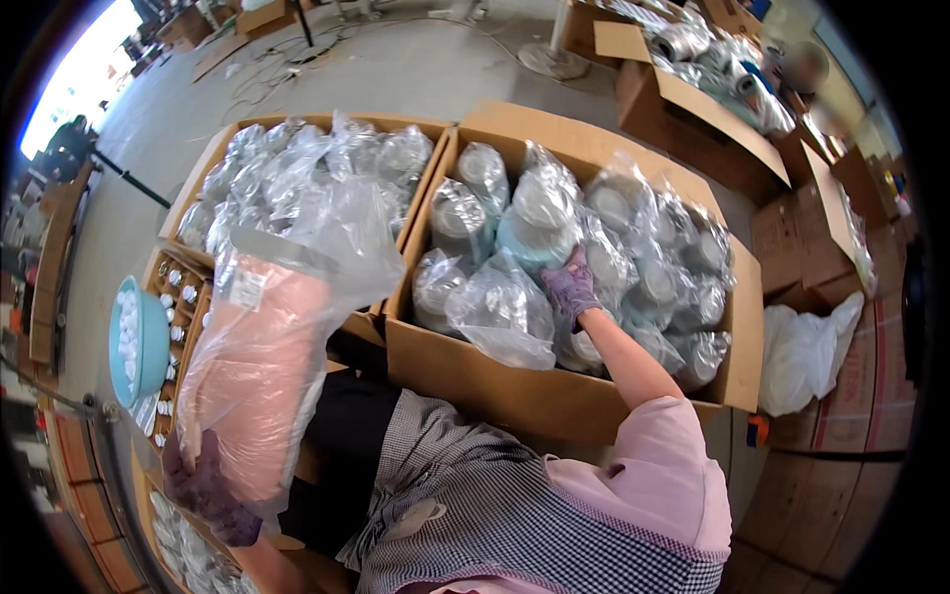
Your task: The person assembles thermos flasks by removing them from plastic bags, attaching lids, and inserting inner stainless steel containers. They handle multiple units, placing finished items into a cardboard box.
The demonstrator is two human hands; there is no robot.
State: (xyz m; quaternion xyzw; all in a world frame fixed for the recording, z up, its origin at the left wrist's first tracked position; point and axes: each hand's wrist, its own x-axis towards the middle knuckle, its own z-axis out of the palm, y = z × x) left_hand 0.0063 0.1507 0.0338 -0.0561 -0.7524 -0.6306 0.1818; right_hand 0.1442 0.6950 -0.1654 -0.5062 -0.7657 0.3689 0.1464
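My left hand [210, 487], in a stained purple glove, grips the lower end of a large pink container [262, 361] inside a clear plastic bag. A white label shows through the bag, whose loose end flops over the left carton. My right hand [572, 289], gloved alike, reaches into the right cardboard carton [475, 368]. Its fingers close against the lower side of a light-blue jar [539, 233] in clear plastic; some fingertips are hidden. Around it stand several other bagged jars [653, 287], mostly clear. The left carton [440, 148] is packed with more plastic-wrapped pieces [287, 163].
At the left, a light-blue basin [148, 346] holds small white pieces, beside a divided box of metallic-topped parts [178, 337]. Open cartons [683, 119] of wrapped goods stand at the back right. A white plastic bag [807, 351] lies by stacked boxes. Cables [272, 79] cross the floor.
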